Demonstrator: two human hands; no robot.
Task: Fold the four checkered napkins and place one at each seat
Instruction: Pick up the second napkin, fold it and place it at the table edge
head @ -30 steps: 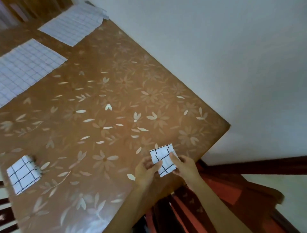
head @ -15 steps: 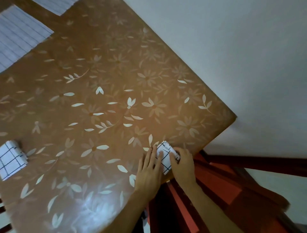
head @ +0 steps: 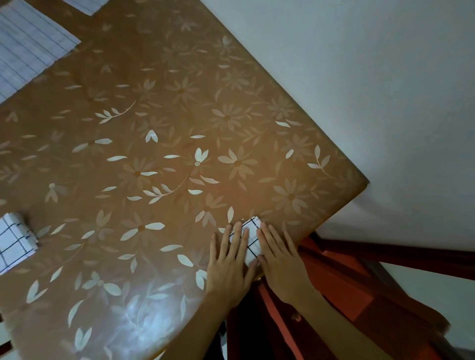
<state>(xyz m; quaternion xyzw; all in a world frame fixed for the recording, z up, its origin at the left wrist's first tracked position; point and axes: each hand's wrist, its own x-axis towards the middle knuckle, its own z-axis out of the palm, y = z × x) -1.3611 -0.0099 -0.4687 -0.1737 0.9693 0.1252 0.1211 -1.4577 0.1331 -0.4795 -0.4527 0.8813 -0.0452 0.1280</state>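
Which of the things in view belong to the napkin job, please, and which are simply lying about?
Job: pressed napkin, under left hand and right hand; folded napkin at the left edge; unfolded napkin; top-edge napkin, also unfolded.
Just there: table; red chair; wall.

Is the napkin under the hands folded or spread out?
Folded. The napkin is a small compact square, pressed flat on the table near its edge by the left hand and right hand with straight fingers.
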